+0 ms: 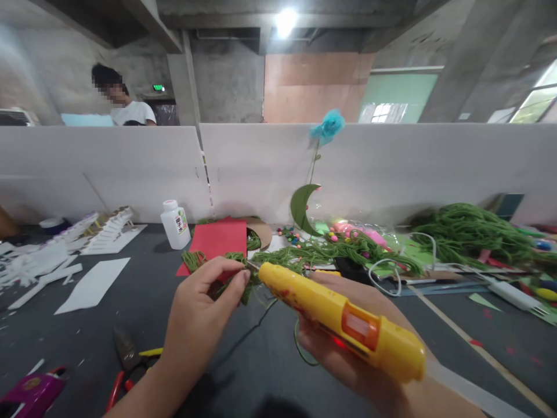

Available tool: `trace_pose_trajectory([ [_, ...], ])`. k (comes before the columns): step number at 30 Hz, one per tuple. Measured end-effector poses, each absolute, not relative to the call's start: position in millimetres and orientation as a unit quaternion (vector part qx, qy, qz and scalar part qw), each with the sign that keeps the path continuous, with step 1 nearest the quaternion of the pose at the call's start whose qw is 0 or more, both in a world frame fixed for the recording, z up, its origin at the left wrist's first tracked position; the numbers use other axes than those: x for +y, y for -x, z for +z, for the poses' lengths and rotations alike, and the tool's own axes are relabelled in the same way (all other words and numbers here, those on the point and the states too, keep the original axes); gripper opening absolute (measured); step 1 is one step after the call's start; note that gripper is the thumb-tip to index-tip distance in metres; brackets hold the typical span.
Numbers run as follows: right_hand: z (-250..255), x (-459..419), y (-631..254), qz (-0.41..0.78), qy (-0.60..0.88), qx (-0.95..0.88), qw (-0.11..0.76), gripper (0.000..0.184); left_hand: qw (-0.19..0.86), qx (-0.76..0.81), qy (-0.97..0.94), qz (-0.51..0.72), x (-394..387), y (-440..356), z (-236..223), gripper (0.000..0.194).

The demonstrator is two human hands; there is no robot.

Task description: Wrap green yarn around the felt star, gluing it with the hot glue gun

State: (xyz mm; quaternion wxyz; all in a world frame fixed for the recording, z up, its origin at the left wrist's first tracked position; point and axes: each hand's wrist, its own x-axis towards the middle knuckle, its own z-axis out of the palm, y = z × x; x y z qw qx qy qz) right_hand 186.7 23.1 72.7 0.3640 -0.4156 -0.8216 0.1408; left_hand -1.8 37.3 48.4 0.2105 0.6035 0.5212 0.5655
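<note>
My right hand [365, 293] is wrapped round a yellow hot glue gun [317, 299], with a pale glue stick [456, 383] coming out of its back end. The gun's metal nozzle points left, close to the fingertips of my left hand [198, 313]. Between thumb and forefinger, my left hand pinches a green yarn piece [245, 295], mostly hidden by the fingers. Loose green yarn strands [313, 255] lie just beyond both hands, beside a red sheet [221, 238]. A thin dark strand hangs below the left fingertips.
A white bottle [175, 225] stands behind left. Pliers [126, 348] and a purple tool [35, 392] lie front left, white paper pieces [93, 284] beyond. A green crescent [300, 206] with a blue flower [328, 125] leans near the partition [252, 162]. A white cable [387, 264] lies right. Someone is behind the partition.
</note>
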Motion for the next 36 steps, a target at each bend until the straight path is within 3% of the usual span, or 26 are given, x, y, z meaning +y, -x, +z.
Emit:
trace_pose_trajectory([
  [8,80.7,21.8,-177.9,0.114,0.418,-0.827,0.360,0.019,0.122,0.514,-0.632,0.567,35.0,7.1,52.6,0.009],
  [18,72.1,25.2,-177.1,0.133,0.402,-0.821,0.383,0.017,0.101,0.513,-0.628,0.576,31.2,5.4,55.4,0.008],
  [26,74.2,25.0,-176.7,0.042,0.377,-0.838,0.393,0.018,0.048,0.506,-0.663,0.550,33.4,8.2,53.3,0.008],
  [32,75.1,24.9,-177.6,0.063,0.388,-0.844,0.365,0.017,-0.026,0.488,-0.689,0.536,31.5,8.7,52.1,0.008],
  [36,72.4,27.2,-178.5,0.011,0.371,-0.849,0.375,0.018,-0.040,0.482,-0.699,0.527,31.1,8.3,52.7,0.008],
])
